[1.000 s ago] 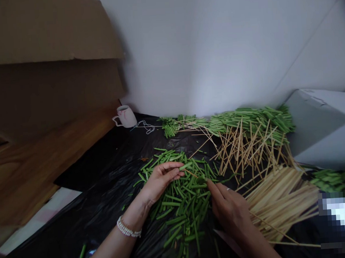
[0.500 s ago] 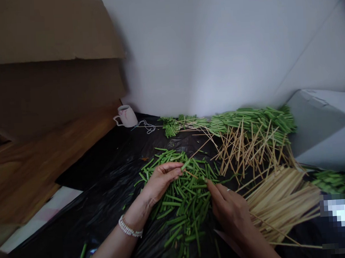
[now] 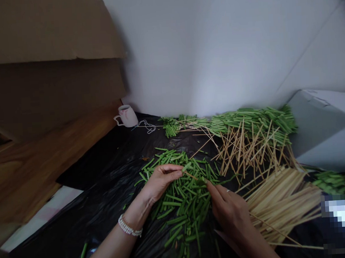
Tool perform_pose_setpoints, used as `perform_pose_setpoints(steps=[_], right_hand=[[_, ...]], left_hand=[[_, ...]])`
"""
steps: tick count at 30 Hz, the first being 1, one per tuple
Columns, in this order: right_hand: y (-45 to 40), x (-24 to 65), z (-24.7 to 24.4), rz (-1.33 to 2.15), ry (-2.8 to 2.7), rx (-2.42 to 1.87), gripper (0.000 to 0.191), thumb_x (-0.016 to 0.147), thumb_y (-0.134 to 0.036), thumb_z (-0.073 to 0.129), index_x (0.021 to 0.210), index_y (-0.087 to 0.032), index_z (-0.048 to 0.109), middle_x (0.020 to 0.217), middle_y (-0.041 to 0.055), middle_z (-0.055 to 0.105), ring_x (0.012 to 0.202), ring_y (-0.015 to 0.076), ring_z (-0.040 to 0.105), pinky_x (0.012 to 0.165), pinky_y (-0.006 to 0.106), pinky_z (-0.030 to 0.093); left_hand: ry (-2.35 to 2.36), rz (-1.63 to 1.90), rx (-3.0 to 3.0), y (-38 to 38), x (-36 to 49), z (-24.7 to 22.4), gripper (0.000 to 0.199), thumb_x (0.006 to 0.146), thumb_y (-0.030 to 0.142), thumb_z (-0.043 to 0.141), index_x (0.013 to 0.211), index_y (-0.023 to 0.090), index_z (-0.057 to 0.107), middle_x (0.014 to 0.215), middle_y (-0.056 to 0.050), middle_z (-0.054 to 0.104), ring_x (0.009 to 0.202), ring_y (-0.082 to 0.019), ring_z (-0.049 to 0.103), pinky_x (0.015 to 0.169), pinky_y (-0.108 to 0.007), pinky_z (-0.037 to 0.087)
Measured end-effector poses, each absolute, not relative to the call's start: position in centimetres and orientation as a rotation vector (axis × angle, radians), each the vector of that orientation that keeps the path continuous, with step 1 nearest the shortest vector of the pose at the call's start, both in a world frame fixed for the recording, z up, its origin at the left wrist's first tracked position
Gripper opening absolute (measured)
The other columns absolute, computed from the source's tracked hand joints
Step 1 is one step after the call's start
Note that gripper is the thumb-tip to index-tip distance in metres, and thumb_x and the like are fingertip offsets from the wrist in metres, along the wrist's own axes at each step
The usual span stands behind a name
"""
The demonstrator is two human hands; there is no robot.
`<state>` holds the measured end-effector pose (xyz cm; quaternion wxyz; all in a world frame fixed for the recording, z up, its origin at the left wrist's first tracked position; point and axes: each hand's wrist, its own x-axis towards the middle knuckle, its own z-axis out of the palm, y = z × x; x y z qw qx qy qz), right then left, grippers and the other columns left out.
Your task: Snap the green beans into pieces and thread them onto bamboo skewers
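Observation:
Between thumb and fingers, my left hand (image 3: 164, 180) pinches a short green bean piece (image 3: 186, 167) at the tip of a thin wooden skewer (image 3: 192, 176). My right hand (image 3: 228, 203), a ring on one finger, is closed around the skewer, with green pieces bunched on it near the fingertips. Both hands are above a loose pile of cut green beans (image 3: 177, 202) on black plastic sheeting (image 3: 107, 203). Bare skewers (image 3: 284, 200) lie in a heap right of my right hand. Behind them are many skewers loaded with green pieces (image 3: 248, 120).
A white mug (image 3: 127, 116) and a tangled pale cord (image 3: 147, 126) are at the back left. A big cardboard box (image 3: 52, 74) fills the upper left. At the right stands a grey-white box (image 3: 324, 131), with more green pieces (image 3: 336, 181) before it.

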<state>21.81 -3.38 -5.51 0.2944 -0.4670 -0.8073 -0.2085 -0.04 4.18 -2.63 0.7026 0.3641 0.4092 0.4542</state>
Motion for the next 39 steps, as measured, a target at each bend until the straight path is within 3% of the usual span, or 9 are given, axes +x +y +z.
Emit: perform_pose_setpoints(steps=[7, 19, 25, 30, 35, 39], right_hand=[[-3.5, 21.6, -5.7, -0.537, -2.137, -1.212, 0.036, 0.089, 0.0, 0.037, 0.117, -0.009, 0.057, 0.074, 0.0034, 0.064, 0.057, 0.0141, 0.053, 0.056, 0.028, 0.037], [-3.6, 21.1, -5.1, -0.524, -2.167, -1.175, 0.034, 0.091, -0.003, 0.034, 0.115, -0.01, 0.057, 0.072, 0.0037, 0.064, 0.053, 0.0138, 0.052, 0.053, 0.028, 0.037], [-3.5, 21.5, -5.4, -0.544, -2.165, -1.231, 0.034, 0.091, -0.004, 0.036, 0.117, -0.01, 0.057, 0.074, 0.0037, 0.065, 0.056, 0.0135, 0.055, 0.056, 0.027, 0.039], [-3.3, 22.1, -5.5, -0.56, -2.136, -1.305, 0.035, 0.087, -0.002, 0.04, 0.115, -0.011, 0.06, 0.073, 0.0032, 0.065, 0.056, 0.0128, 0.055, 0.056, 0.027, 0.038], [-3.2, 22.4, -5.6, -0.58, -2.124, -1.309, 0.033, 0.089, -0.004, 0.04, 0.114, -0.012, 0.061, 0.077, 0.0035, 0.068, 0.058, 0.0135, 0.056, 0.057, 0.027, 0.038], [-3.3, 22.5, -6.0, -0.578, -2.134, -1.294, 0.033, 0.09, -0.006, 0.039, 0.113, -0.011, 0.062, 0.079, 0.004, 0.069, 0.057, 0.0136, 0.056, 0.057, 0.028, 0.038]], left_hand=[[0.914, 0.972, 0.899, 3.9, 0.1, -3.3, 0.028, 0.058, 0.026, 0.09, 0.081, 0.015, 0.079, 0.079, -0.004, 0.077, 0.074, -0.012, 0.067, 0.08, -0.024, 0.049], [0.857, 0.859, 1.018, 3.0, 1.2, -3.3, 0.024, 0.06, 0.027, 0.088, 0.076, 0.015, 0.076, 0.074, 0.0, 0.072, 0.067, -0.01, 0.062, 0.069, -0.021, 0.047], [0.836, 0.848, 1.091, 3.0, 1.1, -3.0, 0.026, 0.066, 0.028, 0.085, 0.086, 0.016, 0.075, 0.083, -0.003, 0.074, 0.075, -0.013, 0.064, 0.075, -0.024, 0.048], [0.971, 1.095, 1.048, 4.5, -1.0, -2.4, 0.03, 0.074, 0.041, 0.078, 0.089, 0.015, 0.075, 0.084, -0.006, 0.075, 0.074, -0.013, 0.065, 0.075, -0.025, 0.049], [1.203, 1.378, 1.028, 6.3, -4.2, -1.6, 0.039, 0.07, 0.05, 0.078, 0.085, 0.014, 0.074, 0.081, -0.006, 0.073, 0.073, -0.014, 0.063, 0.07, -0.023, 0.047], [1.318, 1.258, 1.202, 6.6, -6.1, -1.0, 0.04, 0.073, 0.052, 0.073, 0.085, 0.013, 0.073, 0.076, -0.005, 0.071, 0.069, -0.014, 0.06, 0.067, -0.024, 0.045]])
